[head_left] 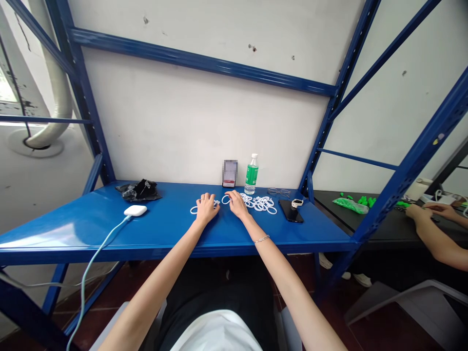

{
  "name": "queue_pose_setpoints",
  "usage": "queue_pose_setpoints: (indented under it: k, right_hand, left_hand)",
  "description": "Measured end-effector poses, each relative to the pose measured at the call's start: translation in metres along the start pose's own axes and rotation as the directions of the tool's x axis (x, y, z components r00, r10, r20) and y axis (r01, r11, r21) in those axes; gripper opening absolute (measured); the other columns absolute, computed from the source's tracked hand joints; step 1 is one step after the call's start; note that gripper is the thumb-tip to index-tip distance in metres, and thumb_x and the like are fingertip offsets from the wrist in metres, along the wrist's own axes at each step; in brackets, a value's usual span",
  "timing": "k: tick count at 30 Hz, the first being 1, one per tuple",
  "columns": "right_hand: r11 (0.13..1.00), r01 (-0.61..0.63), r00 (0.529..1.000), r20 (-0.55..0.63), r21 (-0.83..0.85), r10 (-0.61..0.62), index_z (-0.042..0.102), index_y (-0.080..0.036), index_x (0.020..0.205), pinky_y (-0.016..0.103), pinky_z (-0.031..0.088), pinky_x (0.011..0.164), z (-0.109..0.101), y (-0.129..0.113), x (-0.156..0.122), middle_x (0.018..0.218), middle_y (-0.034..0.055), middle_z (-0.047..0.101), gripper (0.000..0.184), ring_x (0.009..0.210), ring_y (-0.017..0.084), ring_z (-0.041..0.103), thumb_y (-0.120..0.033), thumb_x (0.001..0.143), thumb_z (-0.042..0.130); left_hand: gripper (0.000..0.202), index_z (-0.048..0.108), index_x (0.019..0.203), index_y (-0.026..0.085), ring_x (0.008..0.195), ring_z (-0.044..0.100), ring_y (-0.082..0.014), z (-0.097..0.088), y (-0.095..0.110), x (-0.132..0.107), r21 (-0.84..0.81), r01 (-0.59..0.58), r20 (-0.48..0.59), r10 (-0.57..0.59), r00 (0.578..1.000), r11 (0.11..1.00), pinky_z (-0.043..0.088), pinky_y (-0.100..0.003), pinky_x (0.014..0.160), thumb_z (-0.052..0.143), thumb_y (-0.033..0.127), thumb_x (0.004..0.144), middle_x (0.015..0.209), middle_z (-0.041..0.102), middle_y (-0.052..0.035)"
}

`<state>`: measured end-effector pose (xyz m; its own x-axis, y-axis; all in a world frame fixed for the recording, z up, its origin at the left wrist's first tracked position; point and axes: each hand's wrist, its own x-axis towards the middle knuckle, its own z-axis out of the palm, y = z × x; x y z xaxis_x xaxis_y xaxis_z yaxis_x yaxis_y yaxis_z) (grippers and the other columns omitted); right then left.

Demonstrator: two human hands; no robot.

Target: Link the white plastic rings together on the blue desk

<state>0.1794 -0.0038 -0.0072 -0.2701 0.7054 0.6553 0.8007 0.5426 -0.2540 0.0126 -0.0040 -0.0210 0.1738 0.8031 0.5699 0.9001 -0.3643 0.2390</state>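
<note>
My left hand (207, 209) rests on the blue tabletop with its fingers apart over a few white rings. One white ring (193, 210) sticks out to the left of this hand, and part of another shows by its fingertips on the right. My right hand (238, 205) has its fingers bent around the edge of a single white ring (225, 200), which is partly covered by the fingertips. Right of that hand spreads a loose pile of white rings (261, 204), several of them overlapping.
Behind the hands stand a propped phone (229, 174) and a water bottle (251, 175). Glasses (280, 191), a black phone (290, 211) and a watch (297, 203) lie right. Leftward are a black plastic bag (139, 190) and a cabled white case (135, 210). A co-worker's hands (420, 213) are far right.
</note>
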Motion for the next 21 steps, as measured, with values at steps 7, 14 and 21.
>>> queue_pose_setpoints:
  k: [7,14,21]
  right_hand:
    - [0.988,0.108,0.987,-0.13,0.112,-0.094,0.055,-0.019,0.12,0.034,0.048,0.093,0.001,-0.009,0.001,0.109,0.009,0.056,0.047,0.101,0.02,0.055,0.001,0.081,0.038]
    - [0.975,0.154,0.977,-0.169,0.161,-0.127,0.056,-0.02,0.117,0.033,0.049,0.092,0.0,-0.013,0.0,0.107,0.0085,0.056,0.043,0.1,0.02,0.056,-0.001,0.083,0.038]
    - [0.973,0.145,0.979,-0.165,0.179,-0.116,0.057,-0.02,0.115,0.033,0.049,0.091,0.0,-0.015,0.0,0.105,0.0082,0.056,0.04,0.097,0.019,0.056,-0.002,0.084,0.039]
  left_hand:
    - [0.052,0.041,0.137,0.02,0.123,0.044,-0.0297,0.002,-0.001,0.003,-0.082,-0.157,-0.033,0.154,0.987,0.984,0.041,-0.043,0.094,0.053,0.03,0.087,0.131,0.052,-0.0135]
    - [0.051,0.041,0.138,0.021,0.124,0.044,-0.0284,0.007,-0.004,0.006,-0.126,-0.224,-0.055,0.218,0.974,0.967,0.041,-0.042,0.095,0.052,0.029,0.089,0.131,0.053,-0.0124]
    - [0.044,0.045,0.134,0.021,0.116,0.047,-0.0281,0.008,-0.006,0.007,-0.138,-0.219,-0.049,0.214,0.976,0.966,0.042,-0.04,0.09,0.049,0.035,0.093,0.124,0.056,-0.0123]
